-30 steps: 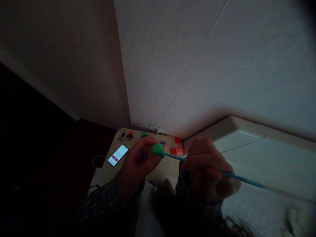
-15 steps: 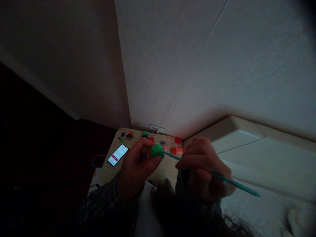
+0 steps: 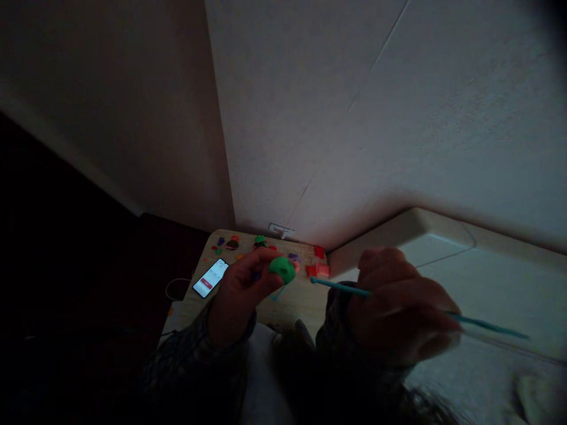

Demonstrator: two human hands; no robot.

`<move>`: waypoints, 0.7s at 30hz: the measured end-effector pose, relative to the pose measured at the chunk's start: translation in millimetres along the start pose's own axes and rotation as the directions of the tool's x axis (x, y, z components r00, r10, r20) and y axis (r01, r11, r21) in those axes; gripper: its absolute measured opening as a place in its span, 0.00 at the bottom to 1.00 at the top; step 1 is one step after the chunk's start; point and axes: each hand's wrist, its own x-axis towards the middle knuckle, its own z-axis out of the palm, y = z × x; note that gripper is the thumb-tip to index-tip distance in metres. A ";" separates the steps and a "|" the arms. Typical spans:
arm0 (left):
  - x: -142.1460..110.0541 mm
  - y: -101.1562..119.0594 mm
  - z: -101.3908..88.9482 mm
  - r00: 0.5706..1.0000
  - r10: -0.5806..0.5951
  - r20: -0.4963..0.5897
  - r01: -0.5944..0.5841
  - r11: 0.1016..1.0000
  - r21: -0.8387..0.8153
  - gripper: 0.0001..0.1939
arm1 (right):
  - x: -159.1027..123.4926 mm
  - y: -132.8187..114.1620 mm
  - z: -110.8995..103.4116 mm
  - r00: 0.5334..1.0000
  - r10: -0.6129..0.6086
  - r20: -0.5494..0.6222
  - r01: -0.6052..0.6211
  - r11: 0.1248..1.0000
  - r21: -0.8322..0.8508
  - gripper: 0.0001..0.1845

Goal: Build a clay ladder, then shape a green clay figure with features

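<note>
Pinched in the fingers of my left hand [image 3: 241,289] is a rounded lump of green modelling clay [image 3: 282,270], with small dents on its surface. To the right, my right hand [image 3: 405,298] is closed around a thin teal modelling tool [image 3: 339,286]. The tool's small rounded tip points left and is apart from the clay. Its pointed other end sticks out to the right, past my fist. A second thin teal stick [image 3: 277,294] lies on the table below the clay, partly hidden by my left hand.
On the small wooden table [image 3: 305,301] lies a phone [image 3: 211,278] with its screen lit. Along the far edge are several coloured clay pieces and red packets [image 3: 319,270]. A white wall [image 3: 283,147] rises behind, and a pale headboard-like panel [image 3: 443,242] stands on the right.
My right hand has moved right, drawing the teal tool's tip out of the green clay. My left hand still holds the clay, now turned slightly.
</note>
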 end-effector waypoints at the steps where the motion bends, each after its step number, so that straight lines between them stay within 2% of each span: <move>1: 0.4 -1.1 -1.5 1.000 -0.013 -0.002 0.013 1.000 -0.018 0.15 | 1.0 0.6 2.3 0.993 0.031 -0.112 -0.022 0.996 0.084 0.22; 3: 0.9 -1.8 -3.0 0.999 -0.029 0.023 0.029 0.999 -0.029 0.14 | 1.8 1.0 5.5 0.972 0.103 -0.209 -0.065 0.981 0.181 0.22; 5: 1.2 -1.0 -2.8 0.996 -0.036 0.076 0.037 0.999 -0.013 0.12 | 1.2 0.6 6.3 0.977 0.143 -0.161 -0.114 0.977 0.180 0.21; 8: 1.7 1.1 -1.0 0.990 -0.039 0.134 0.037 0.999 0.016 0.13 | -0.8 0.3 4.5 0.988 0.118 -0.102 -0.098 0.978 0.182 0.18; 18: 2.0 11.0 5.7 0.976 -0.115 0.187 0.129 0.989 -0.066 0.17 | -4.0 2.4 2.6 0.990 0.128 -0.056 -0.110 0.964 0.243 0.19; 21: 1.4 11.8 7.4 0.974 -0.131 0.185 0.148 0.986 -0.080 0.22 | -4.6 1.6 0.6 0.990 0.142 -0.026 -0.133 0.966 0.222 0.19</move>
